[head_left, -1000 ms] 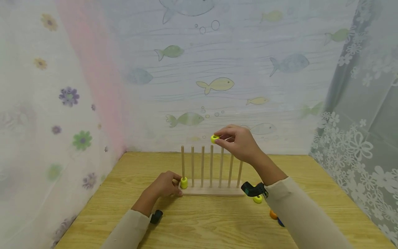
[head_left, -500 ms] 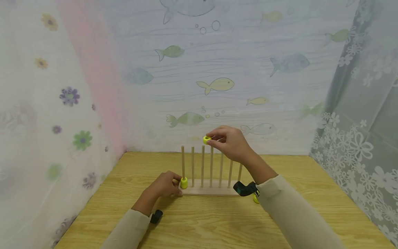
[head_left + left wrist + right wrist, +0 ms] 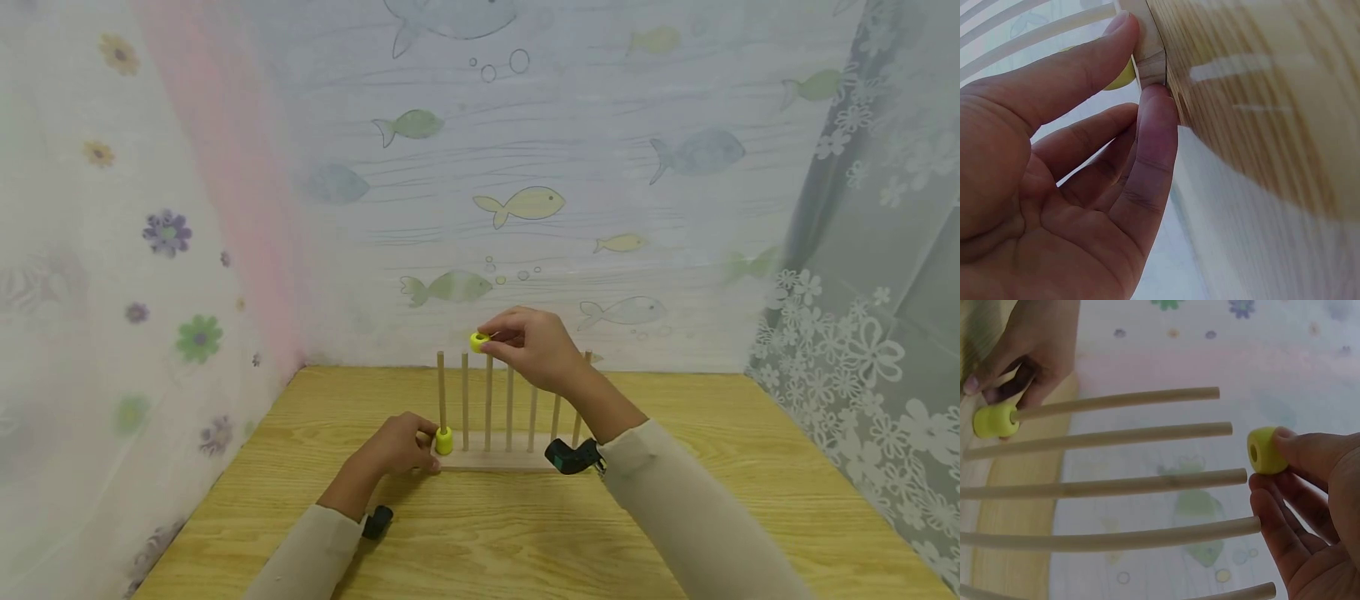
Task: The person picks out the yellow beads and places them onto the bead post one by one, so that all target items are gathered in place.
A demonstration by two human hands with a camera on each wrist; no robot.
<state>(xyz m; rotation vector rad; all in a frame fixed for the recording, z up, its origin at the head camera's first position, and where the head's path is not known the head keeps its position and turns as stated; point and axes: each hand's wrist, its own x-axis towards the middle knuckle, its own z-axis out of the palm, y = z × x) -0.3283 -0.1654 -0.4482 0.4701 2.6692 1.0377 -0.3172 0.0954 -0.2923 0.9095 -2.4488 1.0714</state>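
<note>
Between the thumb and fingers of my right hand (image 3: 536, 350) is a yellow bead (image 3: 1266, 450), its hole facing the peg tips. It hovers just off the ends of the second and third pegs from the left. The wooden peg stand (image 3: 502, 460) carries a row of several upright pegs. Low on its leftmost peg (image 3: 442, 392) sits yellow beadwork (image 3: 444, 442), looking like one or two stacked beads. My left hand (image 3: 397, 446) grips the left end of the base, thumb on one face and fingertips against the edge (image 3: 1150, 65).
The stand rests on a wood-grain table (image 3: 480, 533). Behind it hangs a fish-print cloth (image 3: 480, 208), with a flowered cloth (image 3: 97, 292) at the left and a lace-patterned sheet (image 3: 847, 350) at the right. My right sleeve (image 3: 690, 508) crosses the table's right side.
My right hand has carried the yellow bead leftward along the peg tops and slightly down. The loose yellow, orange and blue beads at right are now hidden behind my right arm. My left hand stays put.
</note>
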